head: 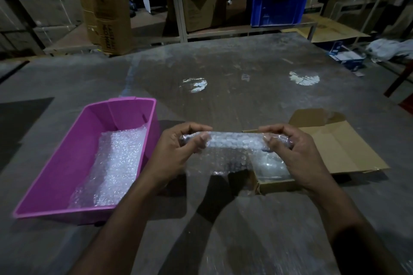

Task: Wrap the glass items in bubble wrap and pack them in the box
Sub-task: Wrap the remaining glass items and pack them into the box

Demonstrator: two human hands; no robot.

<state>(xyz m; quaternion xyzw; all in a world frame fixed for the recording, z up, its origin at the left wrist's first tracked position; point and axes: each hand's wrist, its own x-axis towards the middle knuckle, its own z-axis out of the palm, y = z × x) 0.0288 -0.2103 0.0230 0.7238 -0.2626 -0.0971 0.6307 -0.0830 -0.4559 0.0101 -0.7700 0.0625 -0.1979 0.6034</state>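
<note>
Both hands pinch the ends of a bubble-wrap roll [235, 142], left hand [178, 152] and right hand [297, 154] with fingers curled, held level above the table [223, 78]. The cardboard box [335, 152] lies open just behind the roll, its near edge under the right hand. The pink bin [67, 152] stands left of the roll, with bare table beyond.

Whatever the bubble wrap roll [237, 140] encloses cannot be made out; both forearms leave the bottom edge

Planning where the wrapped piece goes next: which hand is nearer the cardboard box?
Right. The right hand holds the bubble-wrapped roll directly over the cardboard box; the left hand grips the roll's other end, nearer the pink bin.
</note>
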